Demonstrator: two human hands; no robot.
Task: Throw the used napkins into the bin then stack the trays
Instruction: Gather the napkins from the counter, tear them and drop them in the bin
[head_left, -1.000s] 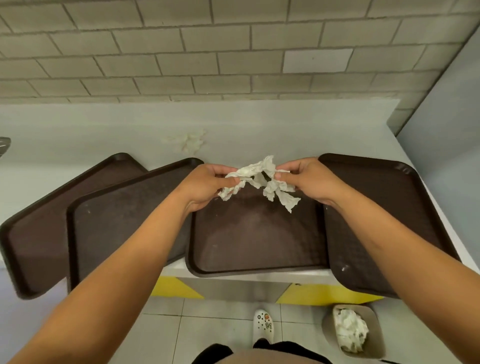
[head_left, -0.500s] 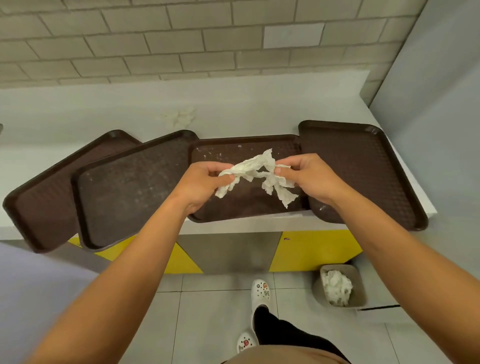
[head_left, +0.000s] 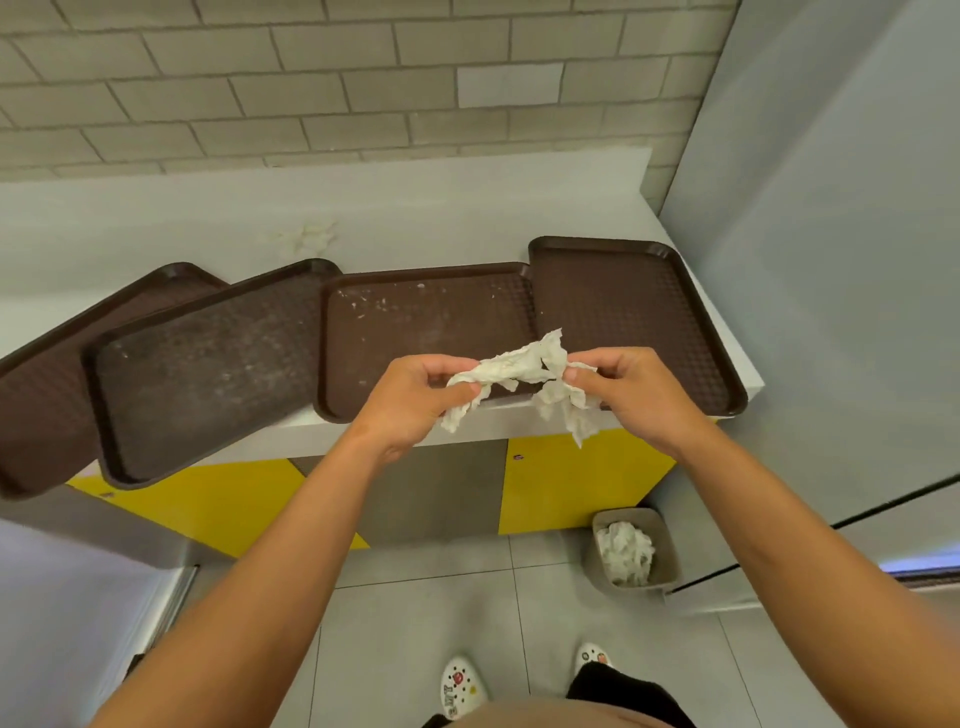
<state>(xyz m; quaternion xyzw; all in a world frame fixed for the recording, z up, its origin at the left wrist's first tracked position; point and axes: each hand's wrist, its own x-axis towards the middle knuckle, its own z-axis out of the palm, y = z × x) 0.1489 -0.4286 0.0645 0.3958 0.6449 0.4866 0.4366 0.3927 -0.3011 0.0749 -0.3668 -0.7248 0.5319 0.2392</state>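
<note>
Both hands are pinching one crumpled white paper napkin (head_left: 519, 371) w/ thumb and fingertips: left hand (head_left: 415, 400) curling round its left end, right hand (head_left: 631, 392) round its right end. Napkin's long axis is running left-right between them, loose tails hanging down, just above the near edge of the white table (head_left: 156, 218).

Key relation: the small grey bin (head_left: 631, 553) is sitting on the tiled floor below and to the right, near the yellow cabinet front, already holding white paper. Right hand is clearly nearer; it's lying down-right of that hand, so a drop likely means swinging right and lowering past the table edge. Open room over the floor looks fine, tho the grey panel is standing close on the bin's right.

Four dark brown plastic trays (head_left: 431, 332) are lying in a row on the table, unstacked, the left ones overlapping and overhanging the near edge. No other napkins showing on them, only crumbs.
</note>
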